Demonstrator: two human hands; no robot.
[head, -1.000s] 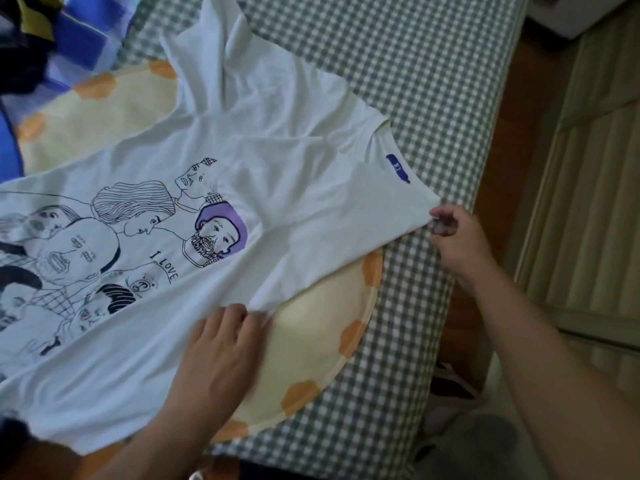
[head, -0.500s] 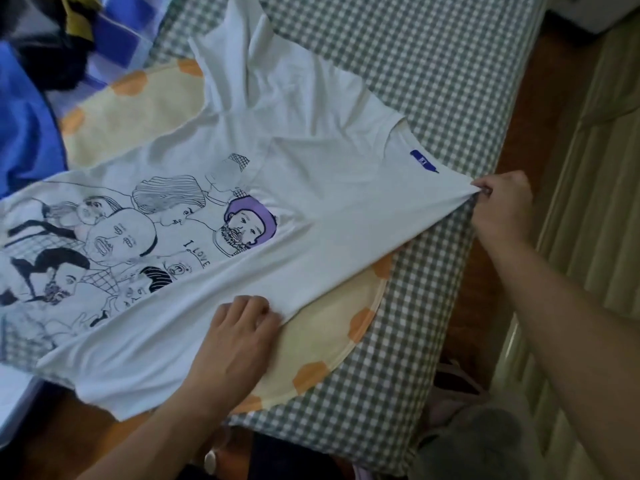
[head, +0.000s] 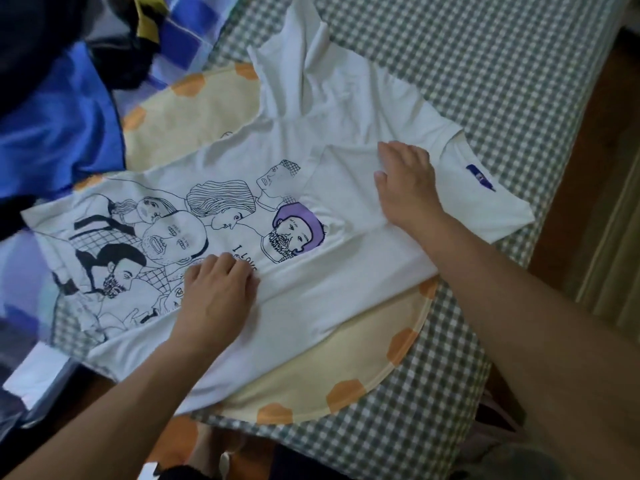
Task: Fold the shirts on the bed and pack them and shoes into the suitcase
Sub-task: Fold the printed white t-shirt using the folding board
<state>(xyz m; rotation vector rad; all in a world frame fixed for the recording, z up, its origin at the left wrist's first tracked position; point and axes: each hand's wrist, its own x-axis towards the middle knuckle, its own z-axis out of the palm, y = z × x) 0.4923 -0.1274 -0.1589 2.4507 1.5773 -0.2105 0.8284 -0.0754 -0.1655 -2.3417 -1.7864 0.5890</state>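
While both hands lie flat on the shirt (head: 346, 299), its length runs leftward (left hand (head: 218, 292) mid-print, right hand (head: 405, 181) beside the collar).

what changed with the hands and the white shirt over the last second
The right hand let go of the sleeve tip it was pulling out at the bed edge and moved in to lie flat on the white shirt near the collar. The left hand slid from the shirt's near edge up onto the printed drawing. The shirt stayed spread face up on the round yellow mat on the checked bed.
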